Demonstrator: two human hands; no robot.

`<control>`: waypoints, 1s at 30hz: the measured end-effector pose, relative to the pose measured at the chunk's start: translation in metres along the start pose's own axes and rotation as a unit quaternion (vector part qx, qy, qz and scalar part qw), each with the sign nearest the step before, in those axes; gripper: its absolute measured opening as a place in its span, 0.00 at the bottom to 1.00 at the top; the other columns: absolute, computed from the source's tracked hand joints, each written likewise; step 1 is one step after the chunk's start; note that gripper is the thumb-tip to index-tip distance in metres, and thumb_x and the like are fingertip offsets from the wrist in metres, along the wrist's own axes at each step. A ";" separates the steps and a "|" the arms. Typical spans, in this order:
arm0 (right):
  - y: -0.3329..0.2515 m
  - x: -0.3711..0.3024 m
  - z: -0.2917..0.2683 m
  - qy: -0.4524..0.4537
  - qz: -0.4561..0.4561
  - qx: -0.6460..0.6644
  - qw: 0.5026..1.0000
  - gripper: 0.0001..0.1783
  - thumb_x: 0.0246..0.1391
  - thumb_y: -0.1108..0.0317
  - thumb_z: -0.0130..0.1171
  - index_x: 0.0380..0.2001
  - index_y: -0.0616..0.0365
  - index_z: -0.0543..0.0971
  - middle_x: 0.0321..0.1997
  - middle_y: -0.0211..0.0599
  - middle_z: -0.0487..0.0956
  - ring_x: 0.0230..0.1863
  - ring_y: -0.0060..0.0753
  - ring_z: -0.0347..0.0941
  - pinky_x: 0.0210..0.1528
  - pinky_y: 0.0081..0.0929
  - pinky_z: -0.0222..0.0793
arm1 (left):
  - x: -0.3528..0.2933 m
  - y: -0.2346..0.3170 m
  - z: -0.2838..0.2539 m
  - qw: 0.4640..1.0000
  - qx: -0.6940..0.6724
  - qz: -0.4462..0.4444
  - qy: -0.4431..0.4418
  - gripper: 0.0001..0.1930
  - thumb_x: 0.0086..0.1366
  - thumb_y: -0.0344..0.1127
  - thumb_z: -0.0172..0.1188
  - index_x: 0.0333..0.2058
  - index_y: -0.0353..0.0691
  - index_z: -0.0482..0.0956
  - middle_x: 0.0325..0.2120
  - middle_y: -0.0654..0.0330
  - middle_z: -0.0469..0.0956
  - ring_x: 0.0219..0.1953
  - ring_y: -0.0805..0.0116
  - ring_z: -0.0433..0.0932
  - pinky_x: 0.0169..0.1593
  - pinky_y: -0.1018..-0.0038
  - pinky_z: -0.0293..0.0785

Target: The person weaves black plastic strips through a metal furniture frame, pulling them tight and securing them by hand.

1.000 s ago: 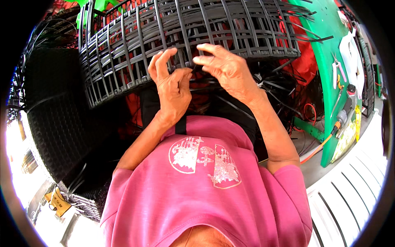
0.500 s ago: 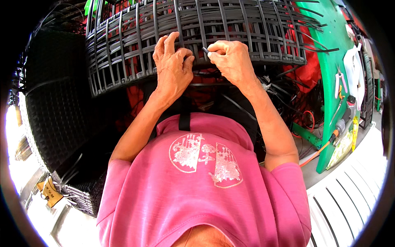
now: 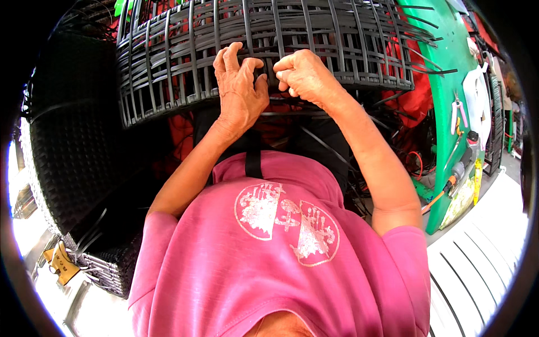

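A black woven wicker piece of flat plastic strips curves across in front of me. My left hand rests at its near rim, with the fingers apart and bent, their tips against the weave. A gap shows between its thumb and forefinger. Just to the right, my right hand is closed in a pinch at the same rim. The black plastic strip seen in its fingers a moment ago is now mostly hidden by them.
Loose strip ends stick out at the right of the weave. A green board stands there, with pink-handled cutters and a power tool on it. To the left rises a dark woven piece. Red material shows behind.
My right hand has moved slightly left and up, nearer to my left hand, and its wrist has turned. The strip end that stuck out of its fingers is no longer visible. My left hand barely shifted.
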State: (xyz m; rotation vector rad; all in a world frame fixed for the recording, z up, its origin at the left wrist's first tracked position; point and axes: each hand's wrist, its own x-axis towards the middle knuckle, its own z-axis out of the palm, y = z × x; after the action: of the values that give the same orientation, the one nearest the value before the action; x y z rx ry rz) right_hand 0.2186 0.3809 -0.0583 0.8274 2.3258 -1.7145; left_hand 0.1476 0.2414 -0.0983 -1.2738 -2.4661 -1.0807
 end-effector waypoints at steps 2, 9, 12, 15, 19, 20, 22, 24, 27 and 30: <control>-0.008 0.001 0.000 -0.024 0.041 0.034 0.998 0.14 0.45 0.73 0.57 0.10 0.63 0.70 0.11 0.35 0.69 0.12 0.24 0.66 0.12 0.23 0.59 | -0.002 0.000 0.001 1.000 -0.018 0.003 0.015 0.14 0.45 0.21 0.59 0.34 0.40 0.73 0.51 0.46 0.62 0.56 0.43 0.58 0.58 0.55 0.54; -0.012 0.013 0.004 -0.020 0.150 0.054 0.987 0.10 0.45 0.71 0.61 0.15 0.57 0.73 0.14 0.26 0.68 0.13 0.13 0.61 0.10 0.15 0.51 | -0.003 0.001 0.006 0.996 -0.068 -0.003 0.050 0.11 0.44 0.18 0.56 0.29 0.37 0.74 0.49 0.46 0.64 0.55 0.45 0.60 0.58 0.57 0.57; -0.015 0.015 0.006 0.013 0.192 0.115 0.975 0.09 0.44 0.73 0.61 0.15 0.57 0.73 0.14 0.25 0.68 0.12 0.12 0.58 0.10 0.14 0.48 | -0.004 -0.003 0.006 0.995 -0.084 -0.014 0.048 0.10 0.44 0.19 0.57 0.28 0.36 0.76 0.49 0.46 0.65 0.55 0.44 0.60 0.57 0.58 0.58; -0.014 0.019 -0.002 -0.009 0.237 0.185 0.954 0.06 0.44 0.75 0.61 0.19 0.57 0.74 0.16 0.24 0.68 0.11 0.09 0.54 0.10 0.10 0.45 | -0.004 -0.003 0.003 0.995 -0.093 -0.019 0.037 0.09 0.44 0.20 0.59 0.28 0.35 0.78 0.50 0.47 0.66 0.56 0.44 0.60 0.57 0.59 0.60; -0.008 0.021 -0.010 -0.054 0.253 0.232 0.938 0.05 0.46 0.75 0.61 0.22 0.56 0.74 0.18 0.23 0.67 0.11 0.07 0.52 0.10 0.07 0.43 | -0.005 -0.003 0.001 0.994 -0.105 -0.034 0.004 0.10 0.44 0.21 0.62 0.29 0.37 0.80 0.51 0.49 0.65 0.57 0.44 0.59 0.57 0.59 0.61; -0.006 0.021 -0.012 -0.067 0.245 0.238 0.937 0.05 0.46 0.75 0.61 0.22 0.56 0.74 0.18 0.23 0.67 0.11 0.07 0.52 0.10 0.07 0.43 | -0.003 -0.003 0.001 0.994 -0.102 -0.036 -0.004 0.10 0.44 0.21 0.63 0.30 0.37 0.80 0.51 0.49 0.65 0.57 0.44 0.58 0.57 0.58 0.61; -0.003 0.021 -0.014 -0.088 0.233 0.244 0.937 0.06 0.47 0.75 0.60 0.21 0.56 0.74 0.18 0.22 0.67 0.11 0.07 0.52 0.10 0.07 0.43 | -0.003 -0.002 0.001 0.995 -0.094 -0.038 -0.016 0.10 0.44 0.22 0.63 0.29 0.38 0.80 0.52 0.49 0.64 0.57 0.45 0.58 0.57 0.58 0.61; -0.002 0.022 -0.017 -0.108 0.221 0.241 0.939 0.06 0.47 0.74 0.60 0.21 0.56 0.74 0.18 0.22 0.66 0.11 0.07 0.52 0.10 0.07 0.43 | -0.002 -0.002 0.003 0.995 -0.085 -0.039 -0.019 0.10 0.45 0.22 0.64 0.29 0.39 0.80 0.52 0.50 0.63 0.57 0.45 0.58 0.57 0.58 0.61; -0.003 0.018 -0.014 -0.102 0.204 0.241 0.943 0.06 0.48 0.73 0.59 0.21 0.56 0.73 0.18 0.22 0.66 0.12 0.06 0.52 0.11 0.07 0.43 | 0.000 -0.003 0.003 0.997 -0.068 -0.034 -0.026 0.08 0.45 0.23 0.65 0.28 0.39 0.80 0.51 0.50 0.64 0.56 0.45 0.58 0.57 0.59 0.60; 0.002 0.007 -0.001 -0.020 0.137 0.190 0.972 0.05 0.48 0.70 0.60 0.25 0.61 0.78 0.19 0.27 0.72 0.13 0.12 0.60 0.11 0.13 0.51 | 0.001 -0.004 0.003 0.998 -0.049 -0.032 -0.032 0.08 0.44 0.23 0.65 0.26 0.38 0.79 0.51 0.49 0.64 0.55 0.46 0.59 0.56 0.58 0.60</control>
State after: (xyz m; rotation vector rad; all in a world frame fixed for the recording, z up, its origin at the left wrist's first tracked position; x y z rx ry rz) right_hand 0.2140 0.3844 -0.0631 1.1020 1.7762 -2.0477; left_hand 0.1446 0.2429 -0.1016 -1.2841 -2.5449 -1.2086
